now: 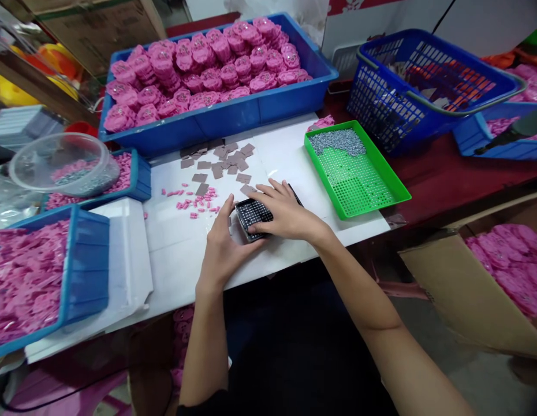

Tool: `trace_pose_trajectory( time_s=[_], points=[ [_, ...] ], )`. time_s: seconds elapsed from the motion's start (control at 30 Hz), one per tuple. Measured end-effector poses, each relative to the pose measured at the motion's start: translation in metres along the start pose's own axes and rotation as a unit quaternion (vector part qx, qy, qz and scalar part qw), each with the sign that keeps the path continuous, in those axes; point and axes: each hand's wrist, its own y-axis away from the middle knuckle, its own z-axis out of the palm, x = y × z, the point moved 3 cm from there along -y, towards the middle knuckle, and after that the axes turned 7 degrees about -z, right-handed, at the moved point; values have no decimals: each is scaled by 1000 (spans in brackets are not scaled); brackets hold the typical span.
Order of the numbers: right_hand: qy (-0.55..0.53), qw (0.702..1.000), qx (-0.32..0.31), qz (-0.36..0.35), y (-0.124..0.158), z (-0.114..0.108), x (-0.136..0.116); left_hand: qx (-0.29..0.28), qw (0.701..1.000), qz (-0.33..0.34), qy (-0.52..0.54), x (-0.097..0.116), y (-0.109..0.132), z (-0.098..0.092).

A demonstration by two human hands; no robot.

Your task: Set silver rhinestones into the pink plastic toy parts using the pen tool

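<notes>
A small black tray (252, 212) with rows of shiny silver dots lies on the white tabletop (173, 254) before me. My left hand (225, 248) is at its left edge, thumb and fingers spread along the side and near corner. Across the tray's right part rests my right hand (286, 212), its fingers over the top and its thumb on the near side. Beyond them are scattered grey-brown square pieces (231, 160) and small pink pieces (199, 200). To the right stands a green perforated tray (359, 190) with many small silvery parts (338, 140) at its far end.
A long blue bin (234, 118) of pink flower-shaped parts spans the back. Blue bins (86, 266) of pink parts and a clear tub (60, 162) stand left. A blue basket (390, 110) stands back right, an open carton (459, 289) lower right.
</notes>
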Motion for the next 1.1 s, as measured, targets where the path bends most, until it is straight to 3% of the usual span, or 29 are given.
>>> trace_pose_trajectory(
  time_s=[0.2,0.57,0.9,1.1],
  points=[
    [-10,1000,-21,11,-1,-4,-2,1,1000,-7,4,-3,0,1],
    [12,1000,10,-5,0,5,-2,0,1000,-5,-5,-2,0,1],
    [1,999,-38,1,-4,-4,-1,-3,1000,-17,5,-3,-1,1],
    [-9,1000,-20,2,-4,-4,-2,-5,1000,-20,5,-3,-1,1]
  ],
)
